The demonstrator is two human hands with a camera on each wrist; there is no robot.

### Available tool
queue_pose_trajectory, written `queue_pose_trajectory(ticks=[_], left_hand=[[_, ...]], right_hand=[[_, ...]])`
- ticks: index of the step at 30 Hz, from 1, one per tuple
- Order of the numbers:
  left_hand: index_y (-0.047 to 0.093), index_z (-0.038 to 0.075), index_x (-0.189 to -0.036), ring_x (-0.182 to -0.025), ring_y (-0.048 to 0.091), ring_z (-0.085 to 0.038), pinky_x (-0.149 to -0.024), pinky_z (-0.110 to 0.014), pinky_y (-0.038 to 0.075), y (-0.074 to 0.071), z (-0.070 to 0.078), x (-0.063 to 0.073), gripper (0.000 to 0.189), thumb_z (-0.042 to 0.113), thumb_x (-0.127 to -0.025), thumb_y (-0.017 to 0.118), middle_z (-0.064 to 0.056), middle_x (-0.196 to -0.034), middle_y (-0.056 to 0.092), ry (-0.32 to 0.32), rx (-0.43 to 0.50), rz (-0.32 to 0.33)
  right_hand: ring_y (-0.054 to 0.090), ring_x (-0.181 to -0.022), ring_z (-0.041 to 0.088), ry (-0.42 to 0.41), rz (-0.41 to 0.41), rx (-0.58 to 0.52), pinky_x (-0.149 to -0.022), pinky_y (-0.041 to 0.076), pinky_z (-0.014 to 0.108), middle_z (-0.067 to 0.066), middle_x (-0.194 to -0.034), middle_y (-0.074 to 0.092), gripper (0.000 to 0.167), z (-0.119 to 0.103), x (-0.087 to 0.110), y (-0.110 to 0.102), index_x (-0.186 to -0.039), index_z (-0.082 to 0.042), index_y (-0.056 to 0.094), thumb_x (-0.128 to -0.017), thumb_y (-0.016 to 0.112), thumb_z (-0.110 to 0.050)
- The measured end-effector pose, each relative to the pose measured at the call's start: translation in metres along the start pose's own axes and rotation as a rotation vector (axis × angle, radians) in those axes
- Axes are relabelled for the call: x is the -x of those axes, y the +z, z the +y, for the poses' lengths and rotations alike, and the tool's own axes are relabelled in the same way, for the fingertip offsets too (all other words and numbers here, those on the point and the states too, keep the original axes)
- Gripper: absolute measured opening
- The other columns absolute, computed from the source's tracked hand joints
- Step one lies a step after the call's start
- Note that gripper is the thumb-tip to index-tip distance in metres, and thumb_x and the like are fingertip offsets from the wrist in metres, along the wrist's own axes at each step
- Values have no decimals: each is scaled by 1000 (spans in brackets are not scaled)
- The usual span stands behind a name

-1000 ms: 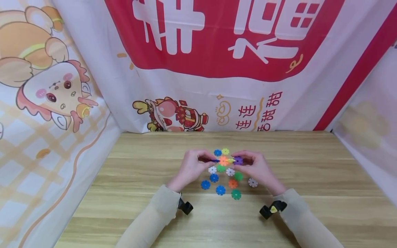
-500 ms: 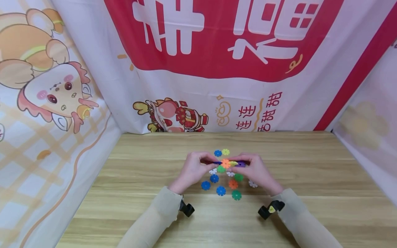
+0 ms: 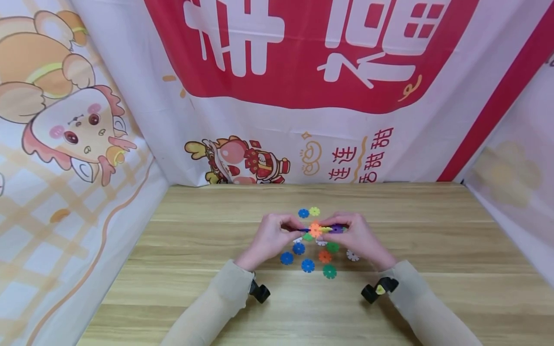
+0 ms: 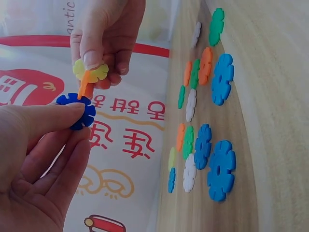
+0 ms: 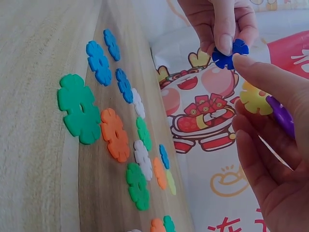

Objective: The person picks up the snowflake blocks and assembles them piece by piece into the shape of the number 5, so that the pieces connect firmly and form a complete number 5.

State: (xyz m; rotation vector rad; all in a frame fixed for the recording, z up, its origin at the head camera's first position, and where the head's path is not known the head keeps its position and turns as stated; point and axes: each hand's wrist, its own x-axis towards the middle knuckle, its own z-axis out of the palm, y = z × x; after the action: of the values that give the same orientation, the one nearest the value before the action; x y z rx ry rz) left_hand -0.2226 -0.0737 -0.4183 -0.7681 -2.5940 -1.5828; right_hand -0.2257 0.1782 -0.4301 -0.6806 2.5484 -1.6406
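Note:
My left hand [image 3: 273, 238] pinches a dark blue notched plastic disc [image 4: 88, 115] between thumb and fingers. Facing it, my right hand [image 3: 357, 239] holds a yellow notched disc [image 5: 255, 102], with a purple disc [image 5: 283, 116] beside it inside the grip. Between the hands an orange disc [image 3: 315, 229] stands crosswise to the yellow one and meets the blue disc's edge. In the left wrist view that orange disc [image 4: 85, 86] appears edge-on. How deeply the notches interlock cannot be told. All of these are held above the table.
Loose discs lie flat on the wooden table [image 3: 207, 298] below the hands, among them a blue [image 3: 308, 265], a green [image 3: 330, 271], an orange [image 3: 325, 256] and a white one [image 3: 352, 254]. Behind, a printed cloth [image 3: 277, 125] hangs at the table's far edge.
Both hands have come slightly lower and closer together. The orange disc has shifted a little right and down, and the purple one has tilted. Over the last half second hardly anything moves.

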Motion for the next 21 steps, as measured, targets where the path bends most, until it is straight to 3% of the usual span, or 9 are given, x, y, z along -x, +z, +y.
queue_pose_trajectory(ticks=[5,11,21], left_hand=[[79,15,-95,-84,67,-9,-84,-36,58,0,-1,2,11,5,-91,77,1,-94,74,8,2,-14],[79,15,-96,-83,68,-9,-82,-34,58,1,-1,2,11,5,-91,77,4,-93,74,19,-7,-2],[78,16,-103,-85,68,-7,-79,-26,57,0,-1,-1,15,10,-90,80,11,-97,73,-9,-12,-2]], right_hand=[[69,-97,21,22,-33,-14,-80,59,33,-1,-110,74,28,0,-1,1,-109,-21,80,-83,87,-29],[69,-92,22,-10,-28,-8,-77,59,34,0,-108,74,26,1,-1,4,-108,-19,80,-84,87,-26],[67,-99,20,21,28,32,-83,58,40,-7,-111,71,35,5,-1,6,-112,-29,78,-80,87,-43]])
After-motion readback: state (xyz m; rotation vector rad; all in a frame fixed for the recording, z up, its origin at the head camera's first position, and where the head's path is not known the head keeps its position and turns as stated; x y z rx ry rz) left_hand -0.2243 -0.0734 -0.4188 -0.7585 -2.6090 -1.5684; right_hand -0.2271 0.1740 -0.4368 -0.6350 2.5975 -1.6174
